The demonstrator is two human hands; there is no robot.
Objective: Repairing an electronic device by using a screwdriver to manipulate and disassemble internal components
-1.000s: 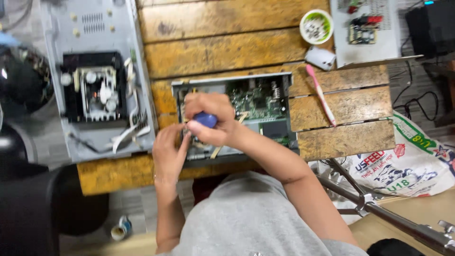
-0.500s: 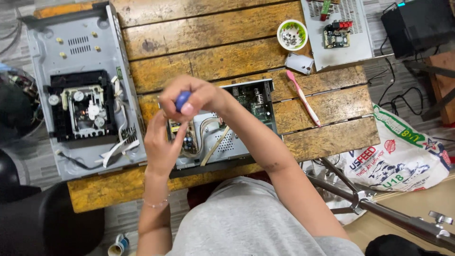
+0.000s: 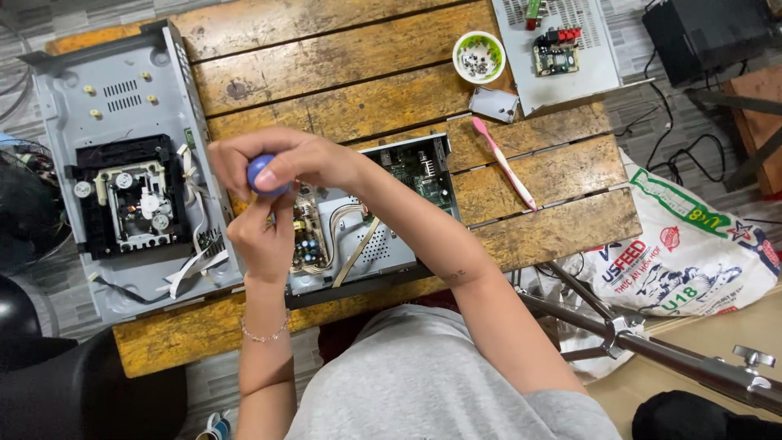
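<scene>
Screwdriver (image 3: 262, 173) — its blue handle is wrapped in the right hand (image 3: 281, 163), above the open electronics chassis (image 3: 371, 216) mid-tabletop (image 3: 342, 90). Left of it lies a grey casing with a black disc drive (image 3: 130, 204). The left hand (image 3: 262, 236) pinches near the tool's shaft. Further right: a green-rimmed bowl of screws (image 3: 479, 57), a pink toothbrush (image 3: 505, 163), then — off the tabletop — a white printed sack (image 3: 692, 244).

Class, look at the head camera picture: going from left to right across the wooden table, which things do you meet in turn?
Grey metal cover with a disc drive → blue-handled screwdriver held in the right hand → open case with circuit boards → green bowl of screws → pink toothbrush → grey panel with small boards.
</scene>
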